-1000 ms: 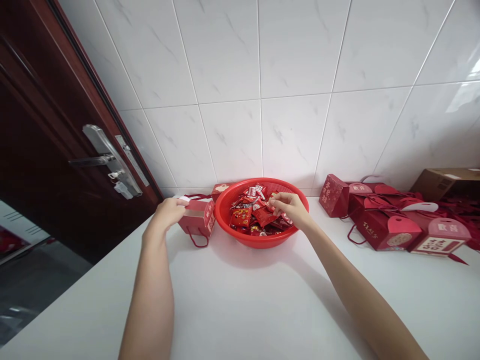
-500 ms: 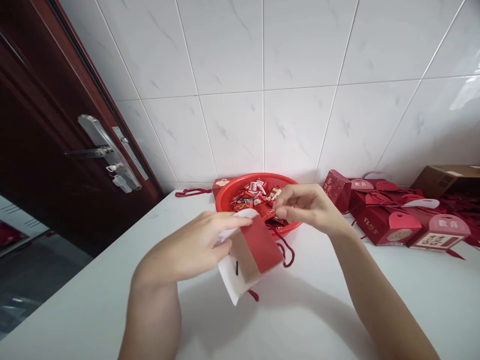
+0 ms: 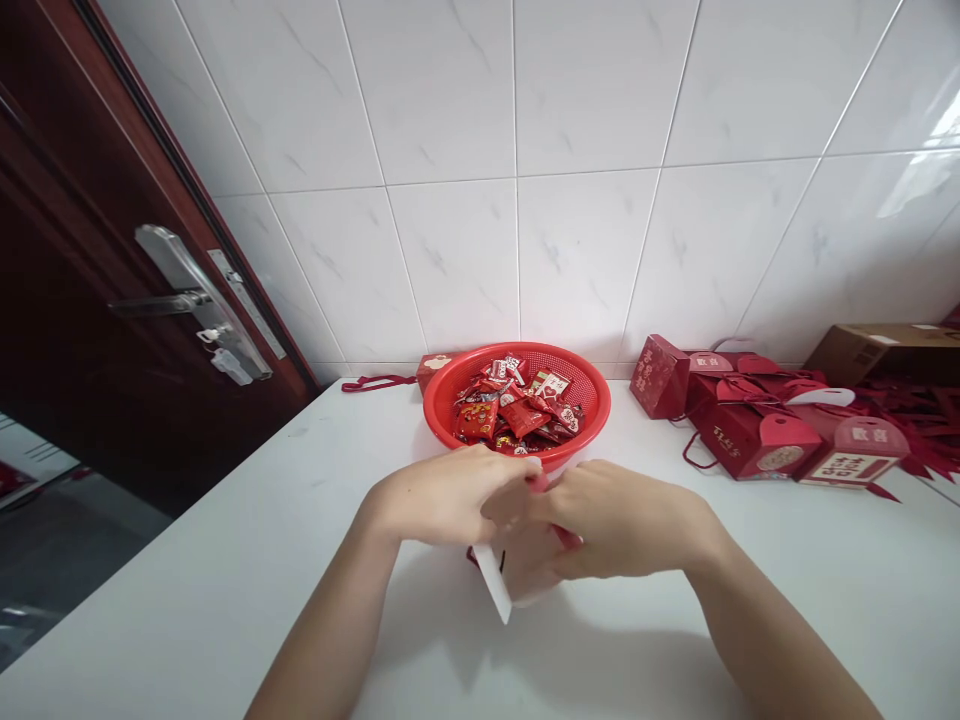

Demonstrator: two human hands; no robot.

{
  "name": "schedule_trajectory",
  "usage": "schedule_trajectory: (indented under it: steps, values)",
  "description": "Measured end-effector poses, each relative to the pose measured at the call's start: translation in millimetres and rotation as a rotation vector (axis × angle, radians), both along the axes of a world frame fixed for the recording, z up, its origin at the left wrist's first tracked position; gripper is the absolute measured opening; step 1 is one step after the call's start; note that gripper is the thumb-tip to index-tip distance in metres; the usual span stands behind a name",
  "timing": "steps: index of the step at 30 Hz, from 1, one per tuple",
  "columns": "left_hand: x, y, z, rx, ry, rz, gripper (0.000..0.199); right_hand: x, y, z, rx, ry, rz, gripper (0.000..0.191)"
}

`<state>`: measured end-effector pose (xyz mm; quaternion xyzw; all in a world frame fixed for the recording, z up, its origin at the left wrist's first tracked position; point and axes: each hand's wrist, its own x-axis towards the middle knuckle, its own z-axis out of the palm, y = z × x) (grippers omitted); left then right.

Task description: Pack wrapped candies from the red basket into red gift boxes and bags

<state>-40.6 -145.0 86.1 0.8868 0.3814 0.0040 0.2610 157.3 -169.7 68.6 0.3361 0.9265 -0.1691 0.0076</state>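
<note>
Both hands are around a small red and white paper box [image 3: 525,570] above the white table, just in front of the red basket [image 3: 596,425]. My left hand [image 3: 457,495] is closed on the box's left upper edge. On the right side, my right hand [image 3: 619,520] is closed on the box too, its fingers partly hidden behind and inside it. The box is tilted, its pale inside facing me with a short dark mark. Wrapped red candies [image 3: 521,415] lie in the basket.
Several filled-out red gift boxes [image 3: 757,440] stand at the right by the tiled wall, beside a brown carton [image 3: 862,345]. A red box [image 3: 431,370] with a cord [image 3: 379,383] is behind the basket. A dark door [image 3: 75,250] is at left.
My right hand has come down from the candies in the basket to the box. The box has turned and now sits lower, between both hands. The view has shifted slightly.
</note>
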Motion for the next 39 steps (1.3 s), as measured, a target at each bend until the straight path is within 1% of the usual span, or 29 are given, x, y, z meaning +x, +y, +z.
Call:
schedule_trajectory:
  steps: [1,3,5,7,10,12,14,16,17,18,22,25,28,33,37,39]
  values:
    - [-1,3,-1.1,-0.026,0.036,0.005,0.046,4,1,1.1,0.002,-0.022,-0.025,0.007]
    - [-2,9,-2.4,-0.087,0.102,-0.008,0.058,12,4,3.4,-0.012,-0.079,-0.122,0.008]
    - [-2,13,-3.1,-0.101,0.114,-0.008,0.061,19,7,5.5,-0.04,-0.12,-0.228,0.013]
    - [-3,15,-3.6,-0.118,0.119,-0.014,0.061,23,11,7.1,-0.07,-0.145,-0.29,0.022]
    - [-5,19,-4.4,-0.114,0.168,0.027,0.067,27,17,8.3,-0.138,-0.174,-0.321,0.044]
    - [-7,22,-4.8,-0.113,0.193,0.06,0.069,29,21,8.1,-0.168,-0.187,-0.339,0.053]
    - [-9,24,-5.2,-0.132,0.189,0.055,0.059,29,24,7.2,-0.184,-0.194,-0.367,0.059]
    - [-11,25,-5.9,-0.161,0.167,0.014,0.04,30,28,6.0,-0.232,-0.201,-0.393,0.063]
    - [-11,26,-6.4,-0.173,0.155,-0.007,0.033,29,29,5.4,-0.269,-0.204,-0.402,0.065]
    - [-11,26,-7.0,-0.18,0.143,-0.022,0.031,29,31,4.9,-0.31,-0.206,-0.408,0.066]
    - [-9,27,-9.6,-0.189,0.133,-0.037,0.037,26,37,3.3,-0.43,-0.218,-0.411,0.07]
    - [-9,26,-10.4,-0.17,0.146,-0.021,0.041,24,41,1.2,-0.472,-0.234,-0.406,0.07]
    - [-12,26,-10.1,-0.179,0.096,-0.02,0.044,25,43,-1.1,-0.454,-0.239,-0.425,0.07]
    - [-21,28,-8.0,-0.259,0.018,-0.046,0.052,31,42,-1.8,-0.423,-0.194,-0.416,0.071]
    - [-24,29,-6.7,-0.253,0.071,-0.019,0.043,33,40,1.3,-0.411,-0.182,-0.404,0.068]
    - [-22,30,-7.2,-0.221,0.115,0.001,0.044,33,39,2.9,-0.394,-0.183,-0.394,0.067]
